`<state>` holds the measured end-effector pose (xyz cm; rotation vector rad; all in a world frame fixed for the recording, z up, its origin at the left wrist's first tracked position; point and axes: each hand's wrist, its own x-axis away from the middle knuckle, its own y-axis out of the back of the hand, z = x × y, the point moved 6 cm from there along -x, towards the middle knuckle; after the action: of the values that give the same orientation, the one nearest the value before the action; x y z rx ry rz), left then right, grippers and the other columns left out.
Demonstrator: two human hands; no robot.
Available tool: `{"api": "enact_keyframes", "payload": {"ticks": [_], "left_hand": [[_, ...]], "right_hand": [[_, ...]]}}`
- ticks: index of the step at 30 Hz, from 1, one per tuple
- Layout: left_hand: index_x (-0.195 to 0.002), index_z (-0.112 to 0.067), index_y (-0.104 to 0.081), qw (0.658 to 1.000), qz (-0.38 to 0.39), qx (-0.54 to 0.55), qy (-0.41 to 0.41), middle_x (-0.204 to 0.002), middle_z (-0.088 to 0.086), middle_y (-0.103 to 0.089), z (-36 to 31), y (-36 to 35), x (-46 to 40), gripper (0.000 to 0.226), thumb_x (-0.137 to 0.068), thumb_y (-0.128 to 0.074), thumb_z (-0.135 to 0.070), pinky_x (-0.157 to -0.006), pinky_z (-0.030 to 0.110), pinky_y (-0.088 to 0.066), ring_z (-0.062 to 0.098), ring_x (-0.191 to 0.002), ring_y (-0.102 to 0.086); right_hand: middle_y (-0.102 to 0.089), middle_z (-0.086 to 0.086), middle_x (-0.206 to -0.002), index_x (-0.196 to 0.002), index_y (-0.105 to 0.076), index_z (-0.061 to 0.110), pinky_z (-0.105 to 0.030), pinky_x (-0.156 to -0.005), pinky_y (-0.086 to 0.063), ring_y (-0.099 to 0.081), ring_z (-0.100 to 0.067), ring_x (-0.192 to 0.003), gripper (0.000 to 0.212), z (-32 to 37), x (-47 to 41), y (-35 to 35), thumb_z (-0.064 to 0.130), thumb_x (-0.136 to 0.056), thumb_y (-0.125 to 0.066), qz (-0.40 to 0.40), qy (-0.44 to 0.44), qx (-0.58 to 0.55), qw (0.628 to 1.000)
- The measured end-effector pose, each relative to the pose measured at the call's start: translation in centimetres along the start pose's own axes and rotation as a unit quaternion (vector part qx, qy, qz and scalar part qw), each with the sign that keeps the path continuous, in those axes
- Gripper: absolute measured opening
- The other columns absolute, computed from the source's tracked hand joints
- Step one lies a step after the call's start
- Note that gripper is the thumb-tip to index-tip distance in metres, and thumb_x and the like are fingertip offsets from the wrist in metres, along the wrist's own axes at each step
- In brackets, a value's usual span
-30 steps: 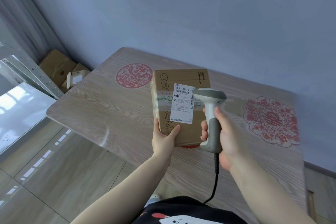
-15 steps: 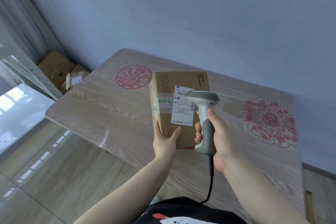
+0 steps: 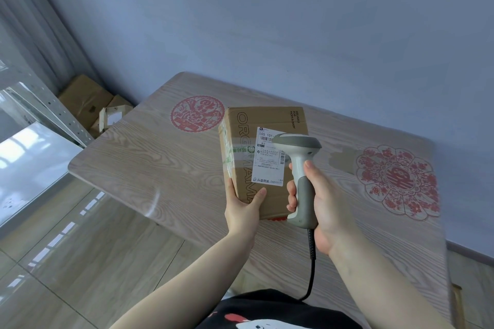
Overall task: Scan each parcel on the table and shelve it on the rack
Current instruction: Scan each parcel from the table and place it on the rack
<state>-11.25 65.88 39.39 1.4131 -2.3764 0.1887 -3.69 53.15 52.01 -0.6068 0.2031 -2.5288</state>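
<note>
A brown cardboard parcel [image 3: 267,120] with a white shipping label [image 3: 268,168] is held above the wooden table [image 3: 160,163], its labelled face turned towards me. My left hand [image 3: 244,208] grips the parcel's near lower-left corner. In my right hand [image 3: 323,203] is a grey and white corded barcode scanner [image 3: 300,165], whose head sits right in front of the label and hides its upper right part. The rack's grey perforated metal post [image 3: 50,112] shows at the left edge.
Two red paper-cut decals lie on the table, one at the back [image 3: 197,113] and one at the right [image 3: 398,181]. Cardboard boxes [image 3: 88,100] sit on the floor behind the rack post. A blue-grey wall runs behind the table. Glossy floor tiles lie to the left.
The scanner has moved left, closer over the label, and now covers more of it. The parcel stays held in about the same place.
</note>
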Motion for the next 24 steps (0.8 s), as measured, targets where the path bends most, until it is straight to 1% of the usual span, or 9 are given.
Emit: {"api": "enact_keyframes", "payload": {"ticks": [5,7,11,13,15,16,20,22,24], "left_hand": [[-0.146,-0.042,-0.041,1.0,-0.001,0.003,-0.002,-0.117,-0.015,-0.07,0.2,0.1,-0.1,0.078,-0.079,-0.081,-0.031,-0.087,0.023,-0.048,0.006,-0.107,-0.064],[-0.145,-0.042,-0.041,1.0,-0.004,0.008,-0.002,-0.117,-0.014,-0.069,0.1,0.5,0.0,0.077,-0.08,-0.081,-0.03,-0.09,0.026,-0.049,0.006,-0.108,-0.063],[-0.139,-0.042,-0.047,1.0,-0.018,0.024,-0.004,-0.114,-0.017,-0.07,-0.3,2.0,0.0,0.07,-0.08,-0.081,-0.03,-0.095,0.031,-0.05,0.008,-0.109,-0.064],[-0.138,-0.041,-0.049,0.999,-0.027,0.03,-0.006,-0.113,-0.017,-0.07,-0.3,3.2,0.0,0.067,-0.08,-0.08,-0.029,-0.095,0.031,-0.05,0.008,-0.109,-0.064],[-0.136,-0.041,-0.05,0.999,-0.036,0.038,-0.008,-0.113,-0.017,-0.071,-0.3,4.6,0.1,0.067,-0.078,-0.081,-0.031,-0.098,0.034,-0.051,0.009,-0.109,-0.065],[-0.136,-0.042,-0.051,0.998,-0.041,0.043,-0.007,-0.113,-0.018,-0.071,-0.3,5.4,0.2,0.068,-0.076,-0.081,-0.033,-0.099,0.036,-0.051,0.009,-0.109,-0.065],[-0.131,-0.044,-0.054,0.994,-0.07,0.081,0.006,-0.112,-0.019,-0.071,0.3,10.0,0.6,0.076,-0.06,-0.081,-0.047,-0.101,0.042,-0.051,0.01,-0.111,-0.065],[-0.128,-0.046,-0.055,0.99,-0.097,0.1,0.015,-0.112,-0.018,-0.072,0.8,13.2,1.0,0.076,-0.058,-0.082,-0.048,-0.1,0.045,-0.052,0.012,-0.111,-0.066],[-0.125,-0.048,-0.056,0.985,-0.129,0.112,0.024,-0.11,-0.018,-0.072,1.0,16.9,1.5,0.07,-0.06,-0.082,-0.046,-0.098,0.048,-0.054,0.014,-0.11,-0.066]], "right_hand": [[-0.057,-0.001,-0.063,-0.122,-0.054,-0.006,-0.031,-0.056,-0.04,-0.047,-0.012,-0.046,0.053,0.0,0.0,0.1,0.041,-0.099,-0.048,-0.002,-0.001,-0.01,1.0],[-0.057,-0.001,-0.063,-0.123,-0.055,-0.005,-0.03,-0.056,-0.041,-0.047,-0.012,-0.047,0.054,-0.1,0.0,0.2,0.042,-0.098,-0.048,-0.002,-0.005,-0.015,1.0],[-0.056,0.0,-0.063,-0.124,-0.058,0.005,-0.03,-0.059,-0.042,-0.047,-0.012,-0.048,0.049,-0.2,-0.3,-0.1,0.045,-0.098,-0.048,0.011,-0.009,-0.012,1.0],[-0.056,0.001,-0.063,-0.114,-0.061,0.007,-0.031,-0.06,-0.041,-0.047,-0.012,-0.048,0.045,-0.6,-0.5,-0.6,0.046,-0.098,-0.048,0.02,-0.017,-0.005,1.0],[-0.056,0.002,-0.062,-0.099,-0.062,0.011,-0.031,-0.061,-0.04,-0.046,-0.012,-0.048,0.039,-1.1,-0.4,-1.3,0.048,-0.096,-0.049,0.03,-0.029,-0.003,0.999],[-0.056,0.002,-0.062,-0.095,-0.062,0.013,-0.031,-0.062,-0.04,-0.046,-0.012,-0.048,0.038,-1.4,-0.4,-1.7,0.048,-0.096,-0.049,0.034,-0.036,-0.003,0.999],[-0.056,0.001,-0.063,-0.095,-0.061,0.013,-0.03,-0.059,-0.04,-0.047,-0.012,-0.047,0.036,-2.5,-0.1,-3.7,0.047,-0.096,-0.05,0.053,-0.05,0.01,0.997],[-0.056,0.0,-0.063,-0.089,-0.059,0.013,-0.03,-0.059,-0.039,-0.046,-0.011,-0.047,0.035,-3.2,0.2,-5.0,0.046,-0.097,-0.05,0.061,-0.056,0.023,0.996],[-0.055,-0.001,-0.063,-0.084,-0.058,0.013,-0.031,-0.059,-0.039,-0.046,-0.012,-0.047,0.035,-3.9,0.6,-6.8,0.043,-0.098,-0.048,0.072,-0.054,0.037,0.995]]}}
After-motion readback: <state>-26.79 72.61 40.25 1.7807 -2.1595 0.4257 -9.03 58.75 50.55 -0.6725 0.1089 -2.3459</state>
